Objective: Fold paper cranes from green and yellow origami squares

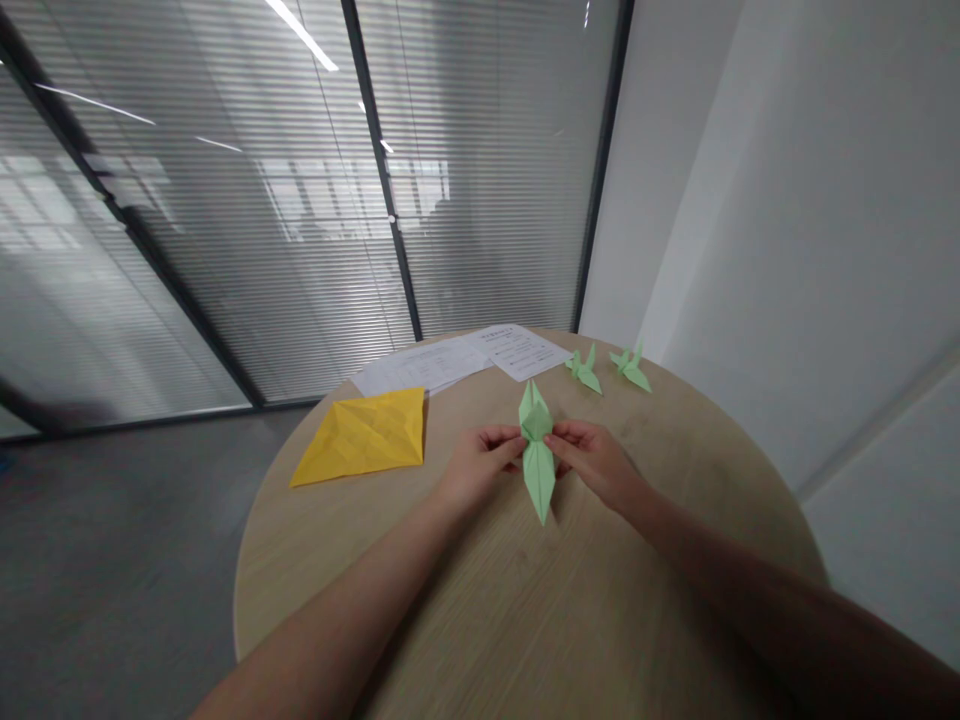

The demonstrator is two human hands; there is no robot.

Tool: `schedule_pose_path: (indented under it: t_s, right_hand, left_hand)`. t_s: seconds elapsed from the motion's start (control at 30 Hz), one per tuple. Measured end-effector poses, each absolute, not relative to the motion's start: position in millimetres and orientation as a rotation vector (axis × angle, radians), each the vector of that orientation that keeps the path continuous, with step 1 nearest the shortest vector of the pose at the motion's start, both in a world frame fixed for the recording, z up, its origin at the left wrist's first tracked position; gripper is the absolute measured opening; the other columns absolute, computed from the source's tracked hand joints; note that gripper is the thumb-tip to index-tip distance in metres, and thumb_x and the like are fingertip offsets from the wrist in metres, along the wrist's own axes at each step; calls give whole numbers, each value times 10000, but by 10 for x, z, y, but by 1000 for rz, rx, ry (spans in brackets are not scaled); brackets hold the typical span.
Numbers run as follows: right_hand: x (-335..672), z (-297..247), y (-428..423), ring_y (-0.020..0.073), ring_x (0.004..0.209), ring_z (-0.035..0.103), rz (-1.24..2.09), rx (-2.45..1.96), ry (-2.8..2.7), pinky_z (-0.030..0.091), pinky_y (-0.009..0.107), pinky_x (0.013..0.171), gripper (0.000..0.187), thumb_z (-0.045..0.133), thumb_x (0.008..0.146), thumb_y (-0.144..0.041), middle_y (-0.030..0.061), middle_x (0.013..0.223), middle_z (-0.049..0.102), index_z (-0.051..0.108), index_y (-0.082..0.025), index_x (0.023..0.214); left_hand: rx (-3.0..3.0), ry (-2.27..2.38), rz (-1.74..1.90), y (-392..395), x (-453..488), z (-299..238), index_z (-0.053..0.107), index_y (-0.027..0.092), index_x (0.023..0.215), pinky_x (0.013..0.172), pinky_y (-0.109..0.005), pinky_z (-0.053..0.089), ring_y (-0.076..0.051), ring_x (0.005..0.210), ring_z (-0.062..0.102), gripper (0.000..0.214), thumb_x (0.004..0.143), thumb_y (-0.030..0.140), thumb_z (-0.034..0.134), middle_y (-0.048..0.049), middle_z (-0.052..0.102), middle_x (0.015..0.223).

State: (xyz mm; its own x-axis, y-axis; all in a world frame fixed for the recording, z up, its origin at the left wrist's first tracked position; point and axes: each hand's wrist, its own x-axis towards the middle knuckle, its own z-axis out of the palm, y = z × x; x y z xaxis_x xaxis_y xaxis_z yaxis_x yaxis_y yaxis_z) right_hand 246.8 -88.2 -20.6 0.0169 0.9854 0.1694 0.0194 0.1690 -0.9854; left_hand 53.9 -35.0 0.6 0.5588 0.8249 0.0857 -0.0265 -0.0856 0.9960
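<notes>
Between my two hands is a light green folded origami paper (538,472), long and narrow with pointed ends, held upright over the table. My left hand (487,458) pinches its left edge near the middle, thumb on the near face. On the opposite edge my right hand (592,455) pinches it in the same way. The fingers behind the paper are partly hidden. Two finished-looking green paper cranes, a left one (585,370) and a right one (632,368), stand beyond my right hand.
The round wooden table (480,620) fills the lower middle. A creased yellow paper (367,435) lies left of my hands. Printed sheets (517,350) lie at the far edge. Behind stand a glass partition with blinds (487,200) and a white wall (825,200) on the right.
</notes>
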Motion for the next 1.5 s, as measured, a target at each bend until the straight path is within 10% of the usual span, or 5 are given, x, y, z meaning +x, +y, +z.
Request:
schedule_pose_path:
  t_s: [0.47,1.17,1.5]
  right_hand:
    - [2407,-265,-862,205,648,714,1069,-1114,-1101,526,283,546,459,829,750,-393,13,791,770,554,-255,1091]
    - [2370,-260,-889,166,704,599,1198,-1071,-1084,475,283,665,177,749,766,-347,-9,762,640,630,-222,804]
    - [2333,-232,-936,161,812,659,1367,-879,-1110,551,343,840,351,875,733,-416,-11,856,664,598,-212,798]
  left_hand:
    - [1446,779,1023,-380,608,-48,576,188,796,512,-225,454,-100,511,533,300,717,342,821,71,547,570]
    - [2143,913,1124,-509,545,18,746,225,859,680,-281,475,-176,737,629,109,842,155,663,-39,717,859]
    - [2115,840,998,-505,581,-12,694,198,792,655,-259,467,-153,710,628,122,856,139,608,-24,703,782]
